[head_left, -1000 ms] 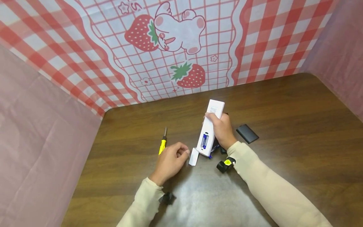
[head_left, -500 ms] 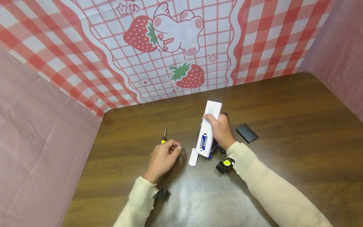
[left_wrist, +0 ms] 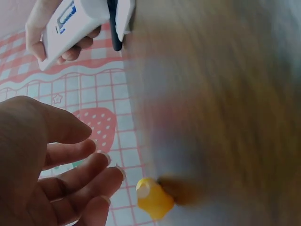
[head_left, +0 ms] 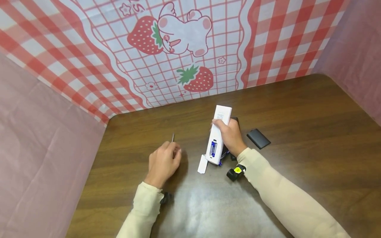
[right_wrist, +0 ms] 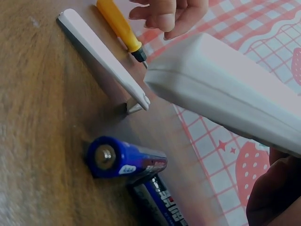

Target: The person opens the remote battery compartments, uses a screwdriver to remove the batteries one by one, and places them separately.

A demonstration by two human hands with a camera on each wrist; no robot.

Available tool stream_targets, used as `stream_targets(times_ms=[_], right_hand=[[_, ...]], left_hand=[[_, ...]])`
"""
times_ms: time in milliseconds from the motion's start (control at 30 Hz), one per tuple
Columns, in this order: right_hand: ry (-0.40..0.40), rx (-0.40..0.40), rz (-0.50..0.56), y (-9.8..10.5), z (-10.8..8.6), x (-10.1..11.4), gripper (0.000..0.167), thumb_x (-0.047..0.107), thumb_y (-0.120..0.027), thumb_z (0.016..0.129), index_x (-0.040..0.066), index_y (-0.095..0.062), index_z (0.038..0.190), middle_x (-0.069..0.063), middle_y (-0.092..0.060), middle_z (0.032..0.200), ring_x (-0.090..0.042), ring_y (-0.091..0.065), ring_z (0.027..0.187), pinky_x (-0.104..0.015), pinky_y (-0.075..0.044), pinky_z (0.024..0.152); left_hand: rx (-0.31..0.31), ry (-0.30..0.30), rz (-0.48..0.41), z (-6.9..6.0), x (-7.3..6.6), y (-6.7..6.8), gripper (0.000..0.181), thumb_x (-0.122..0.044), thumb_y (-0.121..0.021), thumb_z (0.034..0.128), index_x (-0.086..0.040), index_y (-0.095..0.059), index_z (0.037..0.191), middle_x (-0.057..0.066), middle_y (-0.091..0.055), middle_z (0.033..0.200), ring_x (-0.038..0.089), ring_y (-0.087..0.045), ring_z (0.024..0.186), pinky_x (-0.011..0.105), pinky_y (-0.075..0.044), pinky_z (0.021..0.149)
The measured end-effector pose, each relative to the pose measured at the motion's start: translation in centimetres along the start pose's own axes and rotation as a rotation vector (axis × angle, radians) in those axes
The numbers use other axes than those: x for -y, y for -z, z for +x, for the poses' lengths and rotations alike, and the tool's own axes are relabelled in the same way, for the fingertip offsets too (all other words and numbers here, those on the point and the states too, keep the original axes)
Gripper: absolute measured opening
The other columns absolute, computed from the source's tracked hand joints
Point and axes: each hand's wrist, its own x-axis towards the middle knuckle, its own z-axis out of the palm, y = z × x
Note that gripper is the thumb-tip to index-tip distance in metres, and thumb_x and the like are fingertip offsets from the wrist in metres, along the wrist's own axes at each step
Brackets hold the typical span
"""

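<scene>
My right hand (head_left: pixel 232 135) grips a white remote (head_left: pixel 219 127), its battery compartment uncovered with a blue battery inside. A white cover (head_left: pixel 202 164) lies beside the remote's lower end. My left hand (head_left: pixel 163 162) is over the screwdriver in the head view, hiding its handle; only the shaft (head_left: pixel 173 137) shows. In the left wrist view the left hand's (left_wrist: pixel 70 165) fingers are loosely bent and hold nothing, near the yellow handle (left_wrist: pixel 155 200). The right wrist view shows two blue batteries (right_wrist: pixel 117 157) on the table below the remote (right_wrist: pixel 225 89).
A black flat rectangular object (head_left: pixel 258 138) lies on the table to the right of my right hand. Part of another dark object (head_left: pixel 235 119) shows behind that hand. A red-and-white patterned cloth (head_left: pixel 196 39) stands along the table's (head_left: pixel 312 132) far edge.
My left hand has moved left, away from the white cover, and now covers the screwdriver's yellow handle in the head view. My right hand and the remote have shifted only slightly left.
</scene>
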Motion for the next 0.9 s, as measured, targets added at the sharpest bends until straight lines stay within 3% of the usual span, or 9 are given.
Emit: stream_targets(times_ms=[133,233,400,900], right_hand=[[-0.003,-0.006,0.007,0.1,-0.1,0.1,0.030,0.021,-0.059,0.097,-0.008,-0.063,0.104,-0.022,-0.065,0.090,-0.021,-0.066,0.072,-0.032,-0.055,0.064],[-0.007,-0.006,0.008,0.1,-0.2,0.2,0.029,0.021,-0.059,0.097,-0.008,-0.063,0.103,-0.020,-0.065,0.089,-0.021,-0.066,0.072,-0.032,-0.055,0.064],[-0.008,-0.008,0.002,0.2,-0.3,0.3,0.029,0.021,-0.058,0.097,-0.007,-0.063,0.103,-0.020,-0.065,0.089,-0.021,-0.066,0.073,-0.032,-0.055,0.064],[0.033,-0.019,0.015,-0.1,-0.1,0.3,0.027,0.019,-0.059,0.097,-0.008,-0.063,0.101,-0.018,-0.065,0.084,-0.020,-0.065,0.070,-0.032,-0.055,0.063]], left_hand=[[-0.037,-0.038,0.063,0.4,0.3,-0.1,0.006,-0.018,-0.071,0.0860,-0.012,-0.071,0.087,0.001,-0.062,0.078,0.024,-0.062,0.059,0.043,-0.048,0.045],[-0.026,-0.029,0.123,0.7,0.6,-0.2,0.012,-0.019,-0.074,0.0837,-0.009,-0.071,0.089,0.006,-0.063,0.082,0.028,-0.063,0.064,0.046,-0.049,0.046],[0.048,0.017,0.169,0.9,1.0,-0.2,0.025,-0.022,-0.079,0.0808,-0.007,-0.069,0.097,0.011,-0.061,0.086,0.032,-0.062,0.072,0.049,-0.050,0.049],[0.226,0.064,0.221,1.5,1.6,0.0,0.029,-0.028,-0.075,0.0856,-0.009,-0.071,0.107,0.011,-0.066,0.091,0.034,-0.067,0.077,0.052,-0.052,0.054]])
